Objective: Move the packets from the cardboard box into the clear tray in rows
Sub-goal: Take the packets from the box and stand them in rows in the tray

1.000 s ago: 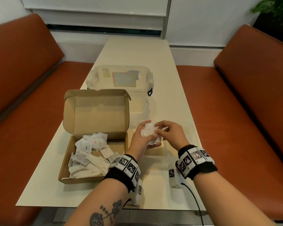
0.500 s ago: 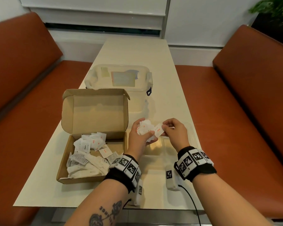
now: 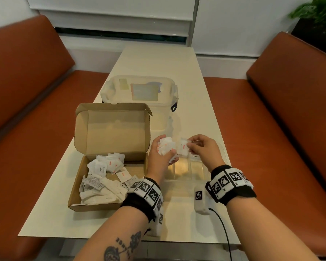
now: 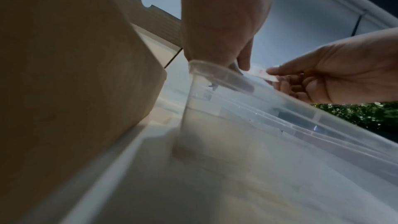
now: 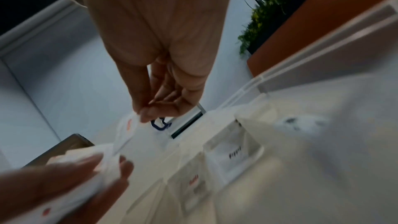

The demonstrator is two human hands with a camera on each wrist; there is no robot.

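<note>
A: Step in hand?
B: Sorting above the clear tray (image 3: 179, 167). Left hand (image 3: 159, 157) curled round a bunch of salt packets (image 3: 166, 146); right hand (image 3: 203, 148) pinching one single salt packet (image 3: 183, 147) by its edge, just beside the bunch, apart from it in the head view.

A: Where the rest of the packets?
B: Mostly in the cardboard box (image 3: 94, 185), left of the left hand, lid up. In the tray, below the right hand, one pepper packet (image 5: 234, 155) standing in a compartment; beside it one more salt packet (image 5: 194, 182), blurred.

A: Next move, probably?
B: Lowering the pinched packet into the salt compartment, upright, against the one already there. Calls for a light pinch and a straight descent between the thin dividers; thin and limp, probably easy to bend.

A: Anything in the way?
B: Beyond both hands a lidded clear container (image 3: 139, 91) on the tabletop (image 3: 192, 119), well apart. The raised box lid near the left hand, not blocking. Near the right wrist a small white device (image 3: 200, 198) with a cable, close to the tray's near edge.
</note>
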